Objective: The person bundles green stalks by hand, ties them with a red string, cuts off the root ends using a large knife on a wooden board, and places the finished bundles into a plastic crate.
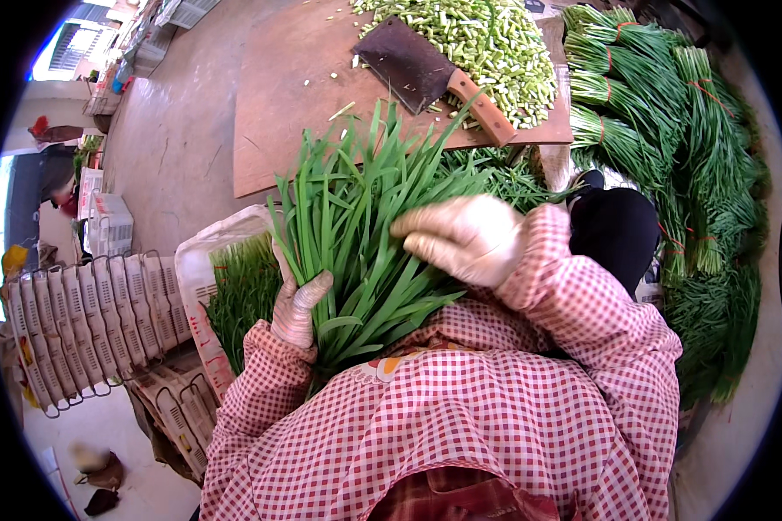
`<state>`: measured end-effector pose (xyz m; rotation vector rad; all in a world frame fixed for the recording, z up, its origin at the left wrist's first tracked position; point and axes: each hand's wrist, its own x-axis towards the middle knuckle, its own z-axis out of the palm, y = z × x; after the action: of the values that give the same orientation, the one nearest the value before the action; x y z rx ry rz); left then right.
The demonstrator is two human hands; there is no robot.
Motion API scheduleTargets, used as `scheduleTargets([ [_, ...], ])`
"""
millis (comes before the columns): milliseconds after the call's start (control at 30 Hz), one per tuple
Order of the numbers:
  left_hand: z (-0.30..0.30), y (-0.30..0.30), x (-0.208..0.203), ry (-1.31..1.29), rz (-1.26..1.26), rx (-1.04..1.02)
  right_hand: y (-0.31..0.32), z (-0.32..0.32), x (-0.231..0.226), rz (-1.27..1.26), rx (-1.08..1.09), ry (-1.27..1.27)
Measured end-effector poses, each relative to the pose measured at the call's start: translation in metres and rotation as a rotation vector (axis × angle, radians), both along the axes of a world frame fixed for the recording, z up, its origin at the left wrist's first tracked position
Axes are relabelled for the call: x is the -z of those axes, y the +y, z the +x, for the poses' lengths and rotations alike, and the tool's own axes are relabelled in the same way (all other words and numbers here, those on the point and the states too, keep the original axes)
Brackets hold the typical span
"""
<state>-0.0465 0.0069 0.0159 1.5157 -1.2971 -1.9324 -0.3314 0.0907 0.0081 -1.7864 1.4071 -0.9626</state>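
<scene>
I hold a thick bunch of long flat green leaves [365, 234], like garlic chives, upright against my chest. My left hand [297, 306], in a worn glove, grips the bunch low on its left side. My right hand [462, 238], also gloved, lies across the bunch's right side with fingers pressed on the leaves. Beyond the leaf tips lies a wooden cutting board [287, 95]. A dark cleaver [417, 68] with a wooden handle rests on the board beside a heap of chopped green stem pieces [487, 43].
Tied bundles of the same greens [669, 113] are piled along the right. A white sack [202, 286] holding more greens stands at my left, next to stacked white plastic crates [87, 321]. A black shoe [615, 227] shows near my right arm.
</scene>
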Motion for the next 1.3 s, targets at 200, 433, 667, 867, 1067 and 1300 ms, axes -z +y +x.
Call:
scheduleTargets([
  [200, 0.005, -0.003, 0.002, 0.183, 0.133, -0.204, 0.017, 0.029, 0.034, 0.208, -0.016, 0.036],
  [433, 0.021, -0.018, 0.021, 0.116, 0.152, -0.208, 0.021, 0.041, 0.043, -0.152, 0.141, 0.147],
  [667, 0.004, -0.014, 0.007, 0.310, 0.323, -0.139, 0.009, 0.049, 0.022, 0.041, 0.059, 0.176],
  [867, 0.003, -0.016, 0.010, 0.382, 0.383, -0.186, 0.008, 0.060, 0.035, 0.189, 0.051, 0.367],
  [1067, 0.004, -0.021, 0.015, 0.364, 0.365, -0.188, 0.010, 0.074, 0.041, 0.055, 0.341, 0.246],
  [1300, 0.011, -0.030, 0.021, 0.422, 0.474, -0.142, 0.007, 0.066, 0.078, -0.145, 0.045, 0.130],
])
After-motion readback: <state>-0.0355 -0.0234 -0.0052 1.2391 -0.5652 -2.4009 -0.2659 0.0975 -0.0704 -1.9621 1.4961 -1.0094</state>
